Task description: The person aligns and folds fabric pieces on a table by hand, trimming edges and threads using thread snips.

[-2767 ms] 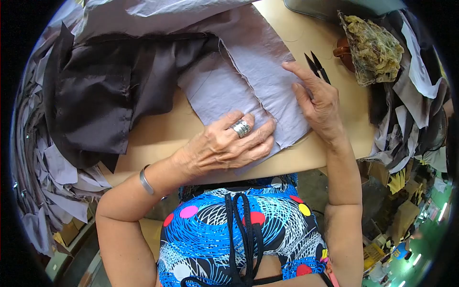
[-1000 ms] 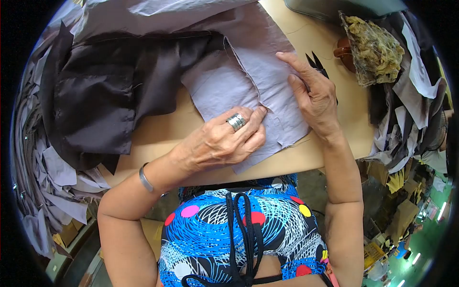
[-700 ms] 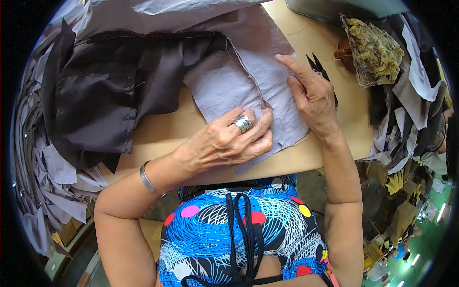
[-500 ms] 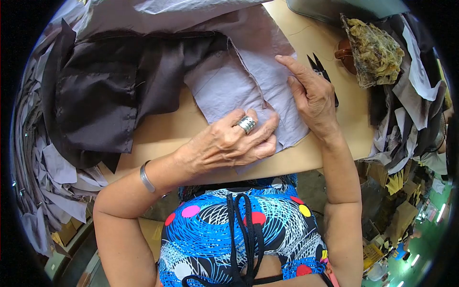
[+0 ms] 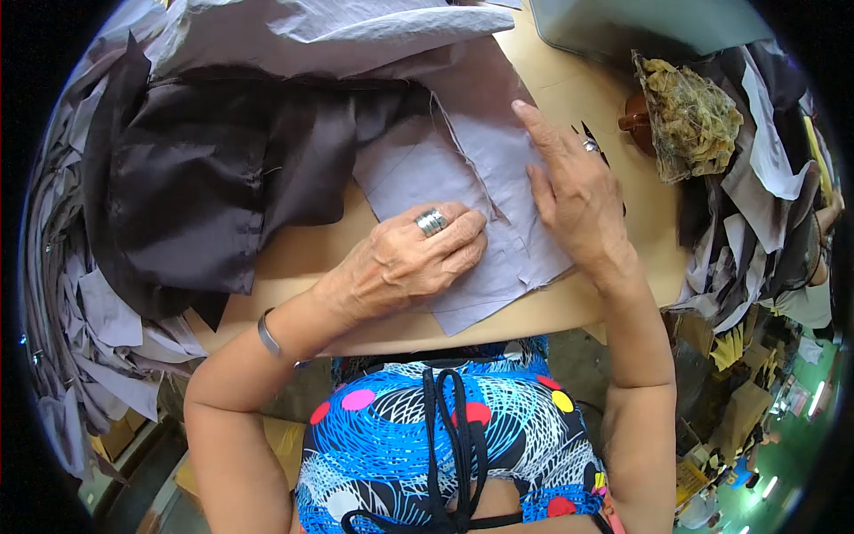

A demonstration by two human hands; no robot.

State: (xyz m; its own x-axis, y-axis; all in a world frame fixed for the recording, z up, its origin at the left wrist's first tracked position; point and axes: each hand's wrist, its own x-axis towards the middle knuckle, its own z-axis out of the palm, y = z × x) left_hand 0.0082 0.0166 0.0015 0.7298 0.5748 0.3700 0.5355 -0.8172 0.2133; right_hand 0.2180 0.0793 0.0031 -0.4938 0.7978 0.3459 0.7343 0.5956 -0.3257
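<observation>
A lavender cloth piece [image 5: 498, 258] with a slit-like seam lies on the table before me. My left hand [image 5: 422, 254], wearing a wide silver ring, rests on it with fingers curled and pressed together beside the lower end of that seam. Whatever is pinched there, if anything, is hidden. My right hand [image 5: 583, 200] lies on the cloth's right side, index finger stretched forward and thumb apart; its other fingers are partly tucked under. Black pointed scissors or snips [image 5: 604, 155] are mostly hidden behind it. Dark cloth with a stitched square patch [image 5: 187, 196] joins the lavender piece.
More pale cloth [image 5: 356, 36] is heaped at the back. Cloth stacks hang at the left [image 5: 62, 267] and right [image 5: 756, 196]. A clump of yellowish fibrous material [image 5: 689, 116] sits beside a brown object [image 5: 635, 120]. A grey bin [image 5: 623, 27] stands behind.
My left fingers have drawn together and moved slightly left, uncovering the cloth's lower edge. My right hand has shifted a little forward over the cloth. The view has tilted slightly.
</observation>
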